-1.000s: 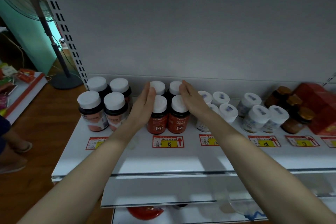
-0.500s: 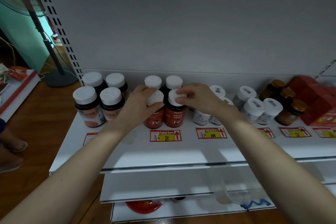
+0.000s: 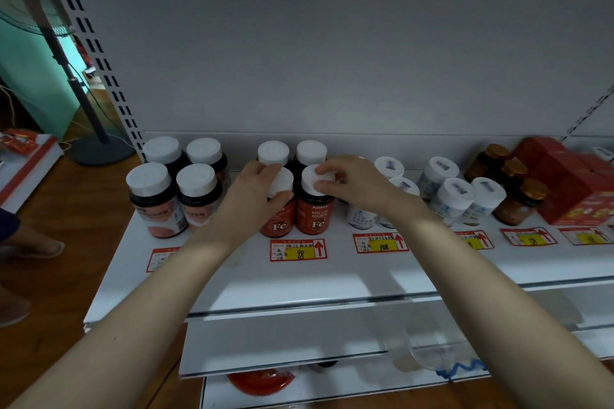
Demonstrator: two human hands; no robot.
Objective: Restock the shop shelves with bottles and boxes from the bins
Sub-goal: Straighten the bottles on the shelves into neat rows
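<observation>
Two red Fe bottles with white caps stand at the front of the white shelf [image 3: 332,279], above the price tag marked 98. My left hand [image 3: 252,196] grips the cap and neck of the left front Fe bottle [image 3: 277,219]. My right hand [image 3: 352,181] pinches the white cap of the right front Fe bottle [image 3: 314,216]. Two more white-capped bottles [image 3: 292,153] stand right behind them.
Several larger dark bottles [image 3: 176,189] stand to the left, small white bottles [image 3: 455,196] and brown gold-capped jars [image 3: 511,183] to the right, red boxes [image 3: 571,183] at far right. Lower shelves jut out below. A fan stand [image 3: 96,146] and another person's feet are on the left floor.
My hands went from flat against the sides of the Fe bottle group to curled round the caps of the two front bottles. The view moved slightly closer.
</observation>
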